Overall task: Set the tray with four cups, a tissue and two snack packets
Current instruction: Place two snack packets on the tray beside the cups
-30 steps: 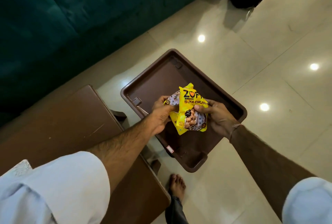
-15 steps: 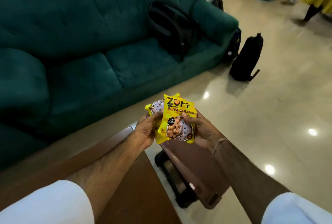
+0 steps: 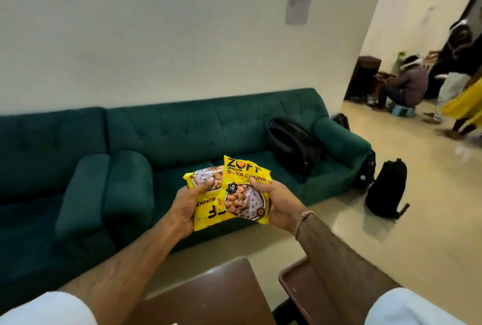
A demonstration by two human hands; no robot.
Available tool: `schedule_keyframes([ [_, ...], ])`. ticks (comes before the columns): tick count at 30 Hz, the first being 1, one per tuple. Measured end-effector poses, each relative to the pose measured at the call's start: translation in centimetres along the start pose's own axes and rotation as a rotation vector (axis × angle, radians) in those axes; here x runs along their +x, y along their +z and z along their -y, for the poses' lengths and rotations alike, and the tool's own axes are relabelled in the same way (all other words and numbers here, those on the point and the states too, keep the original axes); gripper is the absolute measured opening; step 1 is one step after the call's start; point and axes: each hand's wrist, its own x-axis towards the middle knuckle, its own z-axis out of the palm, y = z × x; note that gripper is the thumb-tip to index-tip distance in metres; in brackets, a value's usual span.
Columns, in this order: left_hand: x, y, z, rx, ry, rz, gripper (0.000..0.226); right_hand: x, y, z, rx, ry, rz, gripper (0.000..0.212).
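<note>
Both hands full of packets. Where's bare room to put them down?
Brown tray corner beside the right forearm shows bare. So does the brown table between the forearms. Both packets fill the space between left hand and right hand.

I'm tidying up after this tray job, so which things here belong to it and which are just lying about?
Belong to the job:
two snack packets, held in the left hand and right hand
tray

Just lying about:
green sofa
backpack on the sofa
backpack on the floor
</note>
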Motion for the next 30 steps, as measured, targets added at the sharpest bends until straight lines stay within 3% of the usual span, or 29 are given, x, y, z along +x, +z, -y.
schedule_keyframes([
  [8, -8.8, -9.8, -10.8, 0.041, 0.178, -0.104, 0.038, -0.9, 13.4, 3.3, -0.062, -0.095, 0.206, 0.036],
  [15, -14.3, -17.6, -15.5, 0.041, 0.251, -0.195, 0.047, -0.4, 21.6, 3.7, -0.193, -0.114, 0.273, 0.035],
  [23, -17.0, -25.7, -15.6, 0.017, 0.246, -0.382, 0.042, 1.7, 26.4, 1.9, -0.242, -0.067, 0.351, 0.038],
  [30, -19.3, -32.1, -10.7, 0.071, 0.161, -0.569, 0.033, 4.0, 27.7, -3.1, -0.307, 0.040, 0.347, 0.031],
])
